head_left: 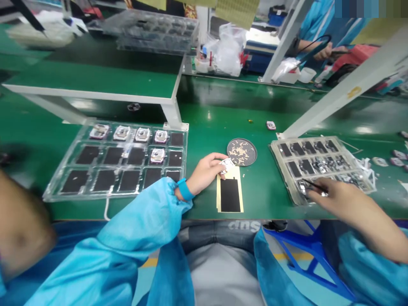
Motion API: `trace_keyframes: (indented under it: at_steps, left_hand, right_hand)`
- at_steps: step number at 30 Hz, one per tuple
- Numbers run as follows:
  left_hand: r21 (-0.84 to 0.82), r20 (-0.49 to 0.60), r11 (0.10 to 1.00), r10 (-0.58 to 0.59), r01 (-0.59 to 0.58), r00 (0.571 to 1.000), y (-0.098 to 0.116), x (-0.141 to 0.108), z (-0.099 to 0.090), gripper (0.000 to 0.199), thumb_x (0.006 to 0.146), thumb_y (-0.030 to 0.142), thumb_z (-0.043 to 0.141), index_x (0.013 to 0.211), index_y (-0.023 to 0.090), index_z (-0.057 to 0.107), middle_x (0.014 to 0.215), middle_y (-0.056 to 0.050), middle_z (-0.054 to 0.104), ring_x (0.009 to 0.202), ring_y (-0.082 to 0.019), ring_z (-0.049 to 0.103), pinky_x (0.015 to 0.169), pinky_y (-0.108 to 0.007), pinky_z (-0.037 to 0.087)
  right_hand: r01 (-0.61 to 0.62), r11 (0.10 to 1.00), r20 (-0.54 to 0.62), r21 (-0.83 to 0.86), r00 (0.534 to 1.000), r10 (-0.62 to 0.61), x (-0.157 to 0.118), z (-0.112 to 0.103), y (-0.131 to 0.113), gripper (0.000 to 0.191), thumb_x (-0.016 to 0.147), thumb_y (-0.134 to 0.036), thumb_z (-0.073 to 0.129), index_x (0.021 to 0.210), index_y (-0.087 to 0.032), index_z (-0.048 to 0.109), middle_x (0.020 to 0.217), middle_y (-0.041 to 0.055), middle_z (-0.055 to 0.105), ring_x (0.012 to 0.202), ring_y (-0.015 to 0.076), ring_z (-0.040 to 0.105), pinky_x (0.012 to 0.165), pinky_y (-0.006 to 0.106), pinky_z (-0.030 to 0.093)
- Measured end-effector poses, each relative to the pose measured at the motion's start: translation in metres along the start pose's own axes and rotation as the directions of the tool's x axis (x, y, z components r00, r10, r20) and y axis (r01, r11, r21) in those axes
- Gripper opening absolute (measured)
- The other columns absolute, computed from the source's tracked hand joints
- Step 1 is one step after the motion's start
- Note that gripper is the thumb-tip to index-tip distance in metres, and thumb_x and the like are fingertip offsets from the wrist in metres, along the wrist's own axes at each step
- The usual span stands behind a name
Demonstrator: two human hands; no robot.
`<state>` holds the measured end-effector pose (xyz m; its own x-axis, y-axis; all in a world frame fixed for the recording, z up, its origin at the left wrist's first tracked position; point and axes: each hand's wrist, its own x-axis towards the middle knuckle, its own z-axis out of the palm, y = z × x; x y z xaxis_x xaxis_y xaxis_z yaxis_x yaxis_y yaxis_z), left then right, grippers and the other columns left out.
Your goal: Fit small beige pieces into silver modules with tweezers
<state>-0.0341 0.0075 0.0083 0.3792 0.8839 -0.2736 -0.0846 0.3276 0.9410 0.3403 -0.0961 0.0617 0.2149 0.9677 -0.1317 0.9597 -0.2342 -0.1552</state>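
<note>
At R tray [281, 170], yr right hand [339, 199] pinches tweezers [314, 185] nr metal pts [302, 189], likely a pick-up step, while yr left hand [207, 174] grips white pc [227, 165] by round dish [253, 153]; next prob. needs steady tips.

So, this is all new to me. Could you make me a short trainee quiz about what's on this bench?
1. Count: how many whitish, squarish units sit in the left tray?
2. True or false: the round dish lies inside the right tray.
3. Choose: the left hand holds A) a small white part, B) dark tweezers, C) a clear bag.

Key:
1: Five, four in the far row and one in the middle row.
2: False; the round dish lies on the green bench, between the left tray and the right tray.
3: A, the small white part.
</note>
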Motion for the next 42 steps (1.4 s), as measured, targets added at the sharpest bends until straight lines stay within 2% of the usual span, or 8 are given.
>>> trace_keyframes:
  at_steps: [4,6,9,13,17,21,30,42]
  left_hand:
    - [-0.007,0.011,0.999,0.033,-0.033,0.999,-0.005,0.004,-0.002,0.019,0.085,0.015,0.068,0.103,0.012,0.066,0.074,-0.001,0.07,0.053,-0.008,0.061,0.049,-0.018,0.046]
    - [-0.014,0.032,0.998,0.065,-0.065,0.997,-0.01,0.006,-0.004,0.02,0.085,0.02,0.071,0.102,0.012,0.066,0.074,-0.002,0.071,0.054,-0.009,0.061,0.053,-0.02,0.05]
    - [-0.021,0.044,0.994,0.108,-0.107,0.993,-0.015,0.01,-0.006,0.027,0.084,0.027,0.076,0.103,0.012,0.067,0.079,-0.004,0.073,0.058,-0.01,0.063,0.056,-0.022,0.052]
    - [-0.007,0.026,0.99,0.143,-0.143,0.989,-0.015,0.012,-0.008,0.03,0.085,0.034,0.076,0.105,0.012,0.069,0.082,-0.005,0.074,0.064,-0.012,0.065,0.057,-0.023,0.053]
    - [0.052,0.004,0.981,0.187,-0.187,0.982,-0.013,0.012,-0.01,0.029,0.082,0.017,0.072,0.11,0.012,0.069,0.092,-0.007,0.076,0.07,-0.013,0.068,0.065,-0.024,0.054]
    - [0.14,-0.002,0.953,0.271,-0.268,0.963,-0.013,0.011,-0.008,0.046,0.077,0.005,0.066,0.122,0.014,0.067,0.112,-0.009,0.076,0.091,-0.016,0.07,0.075,-0.025,0.054]
    - [0.356,0.013,0.89,0.302,-0.286,0.953,-0.007,0.002,-0.003,0.053,0.079,0.016,0.072,0.132,0.017,0.065,0.101,-0.004,0.072,0.054,-0.005,0.037,0.049,-0.021,0.031]
    - [0.311,0.007,0.903,0.31,-0.297,0.951,-0.009,0.004,-0.004,0.046,0.083,0.027,0.077,0.127,0.019,0.068,0.103,-0.006,0.073,0.073,-0.012,0.057,0.062,-0.023,0.044]
  right_hand:
    - [0.1,0.97,-0.151,0.221,0.986,-0.068,0.001,-0.004,-0.056,0.02,0.078,-0.044,0.069,0.084,-0.027,0.062,0.072,0.0053,0.073,0.053,0.0245,0.063,0.053,0.037,0.045]
    - [0.234,0.868,-0.139,0.439,0.972,-0.192,0.009,0.0,-0.096,0.023,0.081,-0.045,0.071,0.081,-0.025,0.06,0.079,0.0044,0.075,0.066,0.0233,0.069,0.061,0.035,0.05]
    - [0.379,0.765,-0.192,0.521,0.925,-0.327,0.029,0.013,-0.149,0.022,0.082,-0.04,0.075,0.078,-0.022,0.063,0.073,0.0023,0.071,0.066,0.0181,0.064,0.061,0.03,0.047]
    - [0.4,0.579,-0.172,0.71,0.896,-0.409,0.054,0.036,-0.184,0.025,0.08,-0.044,0.08,0.078,-0.02,0.071,0.07,0.0008,0.069,0.062,0.015,0.058,0.056,0.028,0.041]
    - [0.288,0.43,-0.053,0.856,0.875,-0.481,0.064,0.057,-0.184,0.024,0.084,-0.043,0.077,0.091,-0.021,0.079,0.089,0.0036,0.078,0.078,0.0191,0.068,0.072,0.031,0.051]
    - [0.207,0.458,0.004,0.864,0.908,-0.418,0.063,0.067,-0.179,0.025,0.084,-0.043,0.077,0.076,-0.019,0.078,0.073,0.002,0.075,0.066,0.0159,0.063,0.066,0.029,0.047]
    - [0.118,0.397,0.026,0.91,0.94,-0.339,0.063,0.079,-0.185,0.027,0.082,-0.043,0.08,0.074,-0.018,0.076,0.064,-0.0006,0.067,0.056,0.0104,0.052,0.055,0.025,0.038]
    - [0.01,0.332,0.101,0.943,0.944,-0.315,0.064,0.082,-0.184,0.037,0.079,-0.054,0.08,0.072,-0.018,0.071,0.06,-0.0012,0.061,0.046,0.0074,0.039,0.043,0.024,0.025]
